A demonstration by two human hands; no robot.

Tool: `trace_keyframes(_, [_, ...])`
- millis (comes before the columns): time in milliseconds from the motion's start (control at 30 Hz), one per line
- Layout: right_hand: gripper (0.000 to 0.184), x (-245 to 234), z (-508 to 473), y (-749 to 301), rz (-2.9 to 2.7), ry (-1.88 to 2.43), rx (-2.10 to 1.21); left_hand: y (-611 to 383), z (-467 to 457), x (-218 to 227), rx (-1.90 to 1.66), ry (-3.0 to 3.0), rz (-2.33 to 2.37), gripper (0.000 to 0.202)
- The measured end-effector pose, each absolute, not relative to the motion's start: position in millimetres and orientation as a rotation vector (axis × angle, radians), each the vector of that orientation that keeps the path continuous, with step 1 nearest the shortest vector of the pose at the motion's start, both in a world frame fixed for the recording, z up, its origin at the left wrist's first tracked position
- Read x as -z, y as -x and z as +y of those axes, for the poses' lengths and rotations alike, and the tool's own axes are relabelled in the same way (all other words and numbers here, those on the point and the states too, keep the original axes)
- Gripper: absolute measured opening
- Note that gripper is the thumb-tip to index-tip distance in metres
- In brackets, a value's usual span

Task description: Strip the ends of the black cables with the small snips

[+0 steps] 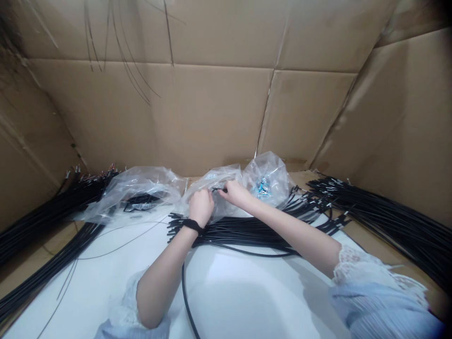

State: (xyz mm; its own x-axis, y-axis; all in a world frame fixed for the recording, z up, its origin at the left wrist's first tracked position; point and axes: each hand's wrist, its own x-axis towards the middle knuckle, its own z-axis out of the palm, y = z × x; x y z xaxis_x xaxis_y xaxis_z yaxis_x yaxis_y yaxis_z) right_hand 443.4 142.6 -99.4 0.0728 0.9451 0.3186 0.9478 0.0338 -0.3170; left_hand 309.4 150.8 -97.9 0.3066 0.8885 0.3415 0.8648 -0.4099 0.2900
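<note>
Both my hands meet above the middle plastic bag (226, 175), at the far side of the white table. My left hand (201, 207), with a black band at the wrist, is closed, its fingers turned away from me. My right hand (236, 193) pinches beside it. A small, thin black piece (219, 189) bridges the fingertips of both hands; it looks like a cable end, but its detail is too small to tell. One black cable (187, 301) rises from the near edge and passes behind my left forearm, where its course is hidden. Below my hands lies a bundle of black cables (243, 230).
Another clear bag (148, 181) with black parts lies left; a bag (268, 174) with blue and silvery pieces stands right. Cable bundles lie at the left (52, 216) and right (388, 212). Cardboard walls (212, 113) enclose the back and sides. Thin wires (123, 245) cross the white surface.
</note>
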Motion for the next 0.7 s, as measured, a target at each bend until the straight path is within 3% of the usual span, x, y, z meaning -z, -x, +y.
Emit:
trace_keyframes(200, [0.032,97,138,-457,-1.735,1.862,-0.043,-302,160,94,-0.837,-2.401,1.578,0.024])
trace_keyframes(467, [0.049,97,117,-465,-1.371,1.509,-0.323,-301,155,87,-1.091,-2.272,1.51,0.016])
trace_keyframes(700, [0.044,81,112,-438,-1.149,1.26,-0.521,-315,116,81,-1.301,-2.406,1.592,0.017])
